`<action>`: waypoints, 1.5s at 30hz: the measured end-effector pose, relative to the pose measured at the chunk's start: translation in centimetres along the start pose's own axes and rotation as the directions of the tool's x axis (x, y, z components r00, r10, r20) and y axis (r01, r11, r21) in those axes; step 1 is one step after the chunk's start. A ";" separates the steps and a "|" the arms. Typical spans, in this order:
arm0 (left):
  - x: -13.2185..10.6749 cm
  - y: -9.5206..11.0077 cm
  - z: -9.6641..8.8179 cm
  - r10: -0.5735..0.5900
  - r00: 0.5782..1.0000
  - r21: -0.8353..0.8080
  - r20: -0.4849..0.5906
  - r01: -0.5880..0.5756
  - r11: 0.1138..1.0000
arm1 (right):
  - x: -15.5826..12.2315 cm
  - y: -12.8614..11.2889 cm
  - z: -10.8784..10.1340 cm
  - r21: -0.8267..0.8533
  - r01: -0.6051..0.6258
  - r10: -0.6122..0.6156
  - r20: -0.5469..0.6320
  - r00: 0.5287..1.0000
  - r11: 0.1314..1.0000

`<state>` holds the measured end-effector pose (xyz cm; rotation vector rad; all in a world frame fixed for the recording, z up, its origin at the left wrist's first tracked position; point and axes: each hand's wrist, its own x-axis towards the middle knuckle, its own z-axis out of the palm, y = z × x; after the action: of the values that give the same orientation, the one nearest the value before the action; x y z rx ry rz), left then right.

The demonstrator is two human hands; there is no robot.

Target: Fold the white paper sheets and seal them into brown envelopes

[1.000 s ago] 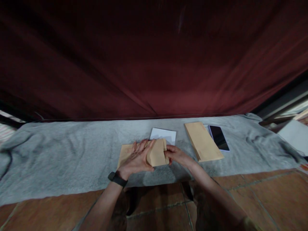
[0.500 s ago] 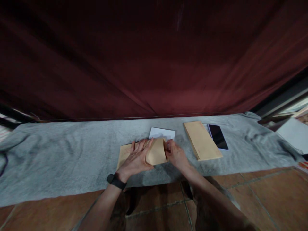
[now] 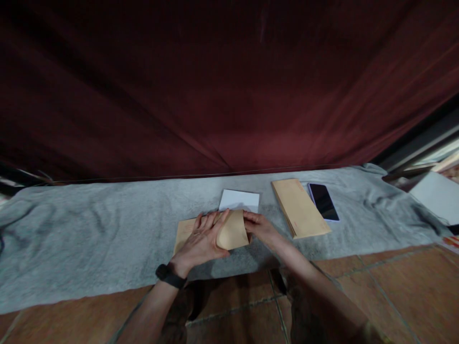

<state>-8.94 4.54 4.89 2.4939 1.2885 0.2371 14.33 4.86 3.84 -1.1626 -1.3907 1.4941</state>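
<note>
A brown paper envelope (image 3: pixel 234 231) lies on the grey cloth in front of me, its right end bulging with the mouth gaping. My left hand (image 3: pixel 202 241), with a dark band at the wrist, grips it from the left, thumb along the near edge and fingers over the far side. At the open right end is my right hand (image 3: pixel 258 227), its fingers at the mouth and holding the edge; the fingertips are partly hidden inside. More brown paper (image 3: pixel 184 231) shows under my left hand. Just behind the envelope lies white paper (image 3: pixel 239 198).
To the right rests a stack of brown envelopes (image 3: pixel 301 208), with a phone (image 3: pixel 323 201) in a purple case beside it. The grey cloth (image 3: pixel 107 229) covers a long, narrow surface. A dark red curtain (image 3: pixel 229 105) hangs behind; tiled floor (image 3: pixel 394 277) lies in front.
My right fingers have gone from bunched at the envelope's mouth to straighter, reaching over its edge. My left hand keeps its hold. The view has shifted slightly.
</note>
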 end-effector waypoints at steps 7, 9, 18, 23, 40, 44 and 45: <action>0.1 0.2 -0.1 0.008 0.999 -0.005 0.046 -0.008 1.000 | -0.1 0.1 0.3 0.291 -0.249 0.204 0.179 0.963 0.924; 0.0 0.1 0.1 0.009 0.999 -0.002 0.053 -0.009 1.000 | 0.0 0.6 0.3 0.294 -0.319 0.261 0.219 0.940 0.901; -0.2 -0.1 -0.3 0.004 0.996 -0.026 0.093 -0.002 1.000 | 0.1 0.7 0.2 0.330 -0.379 0.307 0.251 0.918 0.864; 0.0 0.3 -1.3 0.007 0.997 -0.059 0.074 -0.002 0.998 | 0.3 0.7 0.5 0.328 -0.285 0.224 0.210 0.952 0.901; -0.7 -2.1 -2.0 -0.083 0.996 -0.061 -0.023 0.082 0.995 | 1.7 0.2 -5.1 -0.360 -0.164 -0.055 -0.527 0.848 0.919; -0.7 -3.3 -2.4 -0.130 0.988 -0.014 -0.083 0.130 0.991 | 1.7 1.7 -4.4 -0.759 -0.339 -0.218 -0.526 0.822 0.556; -0.7 -3.7 -2.4 -0.142 0.985 0.003 -0.094 0.143 0.990 | 1.7 1.9 -4.0 -0.790 -0.360 -0.218 -0.515 0.829 0.497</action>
<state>-12.83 6.42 5.80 2.4107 1.5011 0.3182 17.73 7.45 1.78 -2.0993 -1.6799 0.2497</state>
